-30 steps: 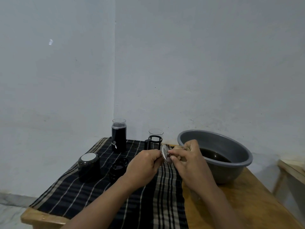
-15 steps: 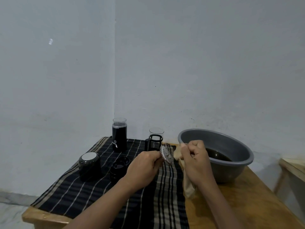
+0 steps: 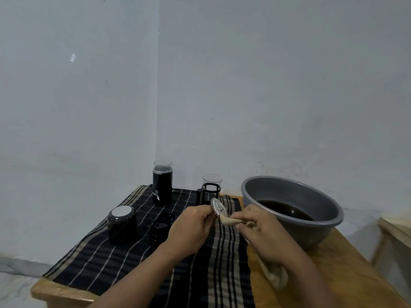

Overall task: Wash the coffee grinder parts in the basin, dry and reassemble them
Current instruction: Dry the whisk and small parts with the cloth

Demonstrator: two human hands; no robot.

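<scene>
Metal disc (image 3: pixel 219 207), round with toothed rim, pinched by left hand (image 3: pixel 191 227) | right hand (image 3: pixel 265 235) grips crumpled beige cloth (image 3: pixel 229 221) against disc's lower edge | smooth grey round basin (image 3: pixel 278 187) at disc's 2 o'clock, holding dark water (image 3: pixel 287 208)

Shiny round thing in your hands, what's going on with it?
A person is wiping a coffee grinder part. The left hand holds the round metal disc up by its edge, and the right hand grips a beige rag pressed against the disc's lower edge. This happens above the striped cloth on the wooden table. The grey basin of dark water sits to the right. The tall black grinder body and a black cap stand on the cloth, not yet put together.
</scene>
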